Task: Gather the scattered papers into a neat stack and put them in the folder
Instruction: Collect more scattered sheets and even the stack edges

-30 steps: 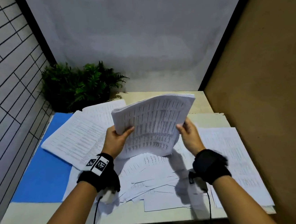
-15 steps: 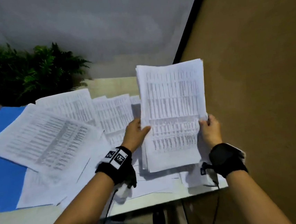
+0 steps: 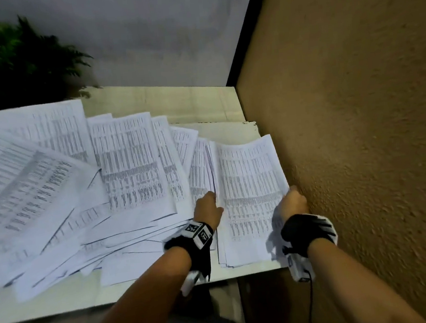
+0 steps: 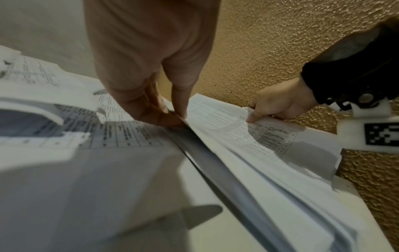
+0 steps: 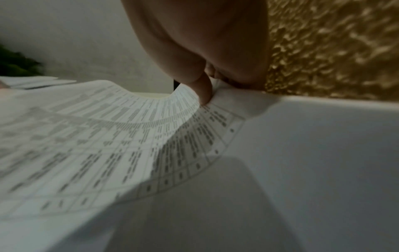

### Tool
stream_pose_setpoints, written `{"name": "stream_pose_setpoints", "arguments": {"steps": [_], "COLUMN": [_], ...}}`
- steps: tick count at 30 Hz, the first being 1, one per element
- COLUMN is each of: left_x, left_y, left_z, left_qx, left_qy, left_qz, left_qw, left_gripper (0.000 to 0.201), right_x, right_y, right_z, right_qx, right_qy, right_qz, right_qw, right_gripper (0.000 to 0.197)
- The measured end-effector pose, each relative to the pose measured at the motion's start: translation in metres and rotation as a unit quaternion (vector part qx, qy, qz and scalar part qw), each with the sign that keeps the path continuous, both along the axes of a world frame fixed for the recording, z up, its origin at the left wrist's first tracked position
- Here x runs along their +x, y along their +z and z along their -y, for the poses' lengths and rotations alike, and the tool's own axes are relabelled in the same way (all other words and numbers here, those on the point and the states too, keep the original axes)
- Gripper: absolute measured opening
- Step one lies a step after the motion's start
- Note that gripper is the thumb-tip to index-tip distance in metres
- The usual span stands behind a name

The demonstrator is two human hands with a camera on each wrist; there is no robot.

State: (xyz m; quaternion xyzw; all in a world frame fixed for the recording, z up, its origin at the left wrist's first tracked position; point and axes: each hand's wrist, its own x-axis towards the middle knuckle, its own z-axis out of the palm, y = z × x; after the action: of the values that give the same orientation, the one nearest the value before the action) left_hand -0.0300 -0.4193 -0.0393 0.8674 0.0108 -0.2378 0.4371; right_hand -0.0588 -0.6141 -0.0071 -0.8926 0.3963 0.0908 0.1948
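Down at the right end of the table point(image 3: 164, 98), beside the textured brown wall point(image 3: 359, 121), a stack of papers point(image 3: 251, 189) lies between the person's two hands. The left hand point(image 3: 207, 208) pinches the stack's left edge, thumb on top and fingers point(image 4: 151, 110) curled beneath it, as the left wrist view shows. The right hand point(image 3: 292, 201) grips the right edge, its thumb point(image 5: 204, 92) pressing down on the top sheet so that the paper bows upward there. The sheets are white, printed with dense tables of small dark text, and their near edges are slightly fanned rather than flush. To the left, loose papers point(image 3: 79, 187) of the same kind lie overlapping at many angles across the tabletop. A green plant point(image 3: 10, 66) stands at the far left corner.
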Motion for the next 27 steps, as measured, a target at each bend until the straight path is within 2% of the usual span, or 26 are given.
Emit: {"name": "stream_pose_setpoints", "arguments": {"steps": [4, 7, 13, 15, 17, 19, 21, 24, 27], "left_x": [-0.004, -0.004, 0.0, 0.0, 0.002, 0.01, 0.023, 0.044, 0.06], "left_y": [-0.002, -0.004, -0.005, 0.001, 0.01, 0.022, 0.035, 0.046, 0.042], "left_z": [0.002, 0.006, 0.009, 0.005, -0.004, -0.025, -0.055, -0.123, -0.211], "left_qx": [0.04, 0.08, 0.117, 0.117, 0.097, 0.049, 0.019, 0.064, 0.142], "left_qy": [0.008, -0.007, -0.046, -0.055, -0.053, -0.024, 0.015, 0.06, 0.11], "left_qz": [0.018, 0.023, 0.015, 0.009, 0.014, 0.029, 0.054, 0.072, 0.062], "left_qw": [0.999, 0.996, 0.992, 0.992, 0.994, 0.998, 0.998, 0.994, 0.982], "left_gripper": [0.03, 0.036, 0.03, 0.029, 0.037, 0.049, 0.05, 0.042, 0.039], "right_x": [0.004, 0.009, 0.009, 0.007, 0.01, 0.022, 0.039, 0.063, 0.082], "right_y": [-0.011, -0.019, -0.025, -0.021, -0.01, 0.011, 0.033, 0.056, 0.058], "right_z": [-0.005, -0.007, 0.002, 0.001, -0.005, -0.022, -0.049, -0.106, -0.172], "right_qx": [-0.027, 0.007, 0.097, 0.076, 0.011, -0.036, -0.027, 0.057, 0.125], "right_qy": [0.048, 0.056, 0.051, 0.049, 0.077, 0.13, 0.194, 0.281, 0.327], "right_qz": [-0.064, -0.084, -0.107, -0.113, -0.113, -0.078, -0.03, 0.024, 0.028], "right_qw": [0.996, 0.995, 0.988, 0.989, 0.991, 0.988, 0.98, 0.958, 0.936], "right_gripper": [0.05, 0.066, 0.062, 0.064, 0.065, 0.055, 0.045, 0.046, 0.046]}}
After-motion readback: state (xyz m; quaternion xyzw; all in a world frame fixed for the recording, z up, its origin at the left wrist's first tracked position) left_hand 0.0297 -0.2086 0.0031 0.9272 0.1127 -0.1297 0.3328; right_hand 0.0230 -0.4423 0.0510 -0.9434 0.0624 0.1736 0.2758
